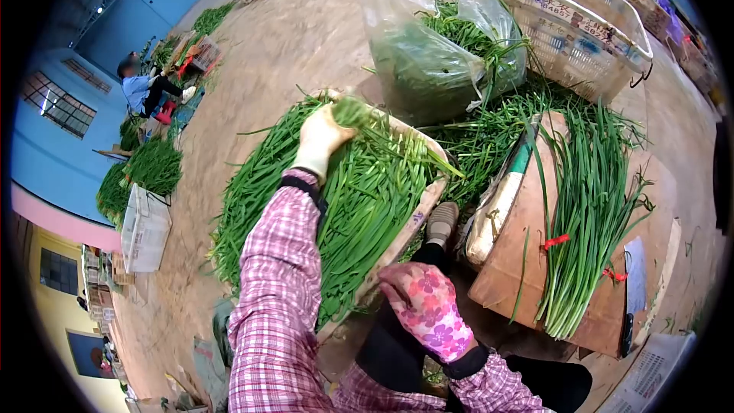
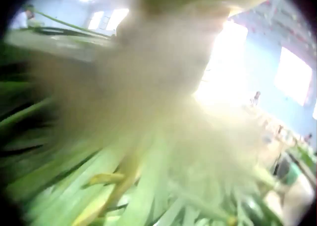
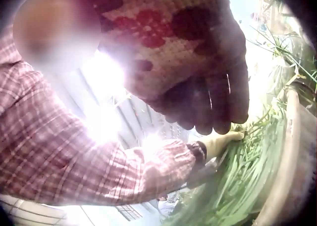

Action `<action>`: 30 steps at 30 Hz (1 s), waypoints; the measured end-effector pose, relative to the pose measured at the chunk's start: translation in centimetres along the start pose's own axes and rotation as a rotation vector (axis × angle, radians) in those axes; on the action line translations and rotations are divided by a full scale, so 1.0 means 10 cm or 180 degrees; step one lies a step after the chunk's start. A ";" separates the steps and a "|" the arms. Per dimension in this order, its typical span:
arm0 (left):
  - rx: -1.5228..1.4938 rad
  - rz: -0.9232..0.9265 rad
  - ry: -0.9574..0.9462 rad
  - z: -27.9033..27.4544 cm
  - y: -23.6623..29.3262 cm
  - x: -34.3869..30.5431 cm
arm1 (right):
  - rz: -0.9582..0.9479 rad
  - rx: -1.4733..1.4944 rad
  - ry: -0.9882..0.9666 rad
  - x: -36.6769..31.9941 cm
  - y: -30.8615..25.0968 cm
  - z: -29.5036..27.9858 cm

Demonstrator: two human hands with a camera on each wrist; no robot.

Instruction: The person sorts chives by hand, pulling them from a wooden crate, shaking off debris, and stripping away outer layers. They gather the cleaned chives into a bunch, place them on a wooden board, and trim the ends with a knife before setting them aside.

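Our left hand (image 1: 325, 138) clutches a tuft of stalks (image 1: 352, 112) atop the pile (image 1: 367, 199) in the tray (image 1: 413, 226); our right hand (image 1: 422, 304) seems loosely curled, empty. Pulling hard could snap stems or drag neighbours off the tray.

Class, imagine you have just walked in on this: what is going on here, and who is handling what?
A seated person in a checked shirt works at a heap of green stalks on a wooden tray. The left hand, in a pale glove, grips a tuft of them. The right hand, in a flowered glove, rests by the knee, loosely curled and holding nothing. A tied bundle lies on a cardboard box.
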State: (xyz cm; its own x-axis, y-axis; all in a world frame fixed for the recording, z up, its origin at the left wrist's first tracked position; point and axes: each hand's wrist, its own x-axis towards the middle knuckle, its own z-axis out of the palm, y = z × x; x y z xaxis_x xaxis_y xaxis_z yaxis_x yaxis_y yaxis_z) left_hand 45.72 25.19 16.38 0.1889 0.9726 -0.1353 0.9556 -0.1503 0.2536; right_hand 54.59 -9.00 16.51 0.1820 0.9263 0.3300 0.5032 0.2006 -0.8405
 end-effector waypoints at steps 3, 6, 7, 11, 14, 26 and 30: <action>-0.1090 0.0555 0.0326 -0.05 -0.53 0.07 | 0.0036 -0.0069 0.0340 0.15 -0.02 0.10; -0.1418 0.1030 0.0626 -0.13 -0.65 -0.19 | 0.0141 0.0483 0.0702 0.57 0.02 0.26; -0.1633 0.1079 0.0598 -0.16 -0.67 -0.27 | 0.0586 0.0761 0.0553 0.74 0.04 0.27; -0.2422 0.1224 0.0387 -0.27 -0.58 -0.58 | 0.1091 0.1651 0.0094 1.36 0.30 0.43; -0.2257 0.1483 0.0360 -0.31 -0.58 -0.63 | 0.1186 0.1677 0.0103 1.66 0.51 0.73; -0.0515 0.2442 0.1612 -0.10 -0.65 -0.68 | 0.0629 -0.0919 -0.0012 1.81 0.47 0.52; -0.1735 0.2067 0.0739 0.08 -0.52 -0.81 | 0.0837 0.1625 -0.0103 1.77 0.55 0.81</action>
State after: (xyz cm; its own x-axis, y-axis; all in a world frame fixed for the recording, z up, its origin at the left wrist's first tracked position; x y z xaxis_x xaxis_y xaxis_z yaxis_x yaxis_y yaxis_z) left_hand 39.39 18.01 15.42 0.5502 0.7447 0.3777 0.4231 -0.6386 0.6428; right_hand 53.71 11.04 14.24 0.2157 0.9735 0.0754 -0.0287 0.0835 -0.9961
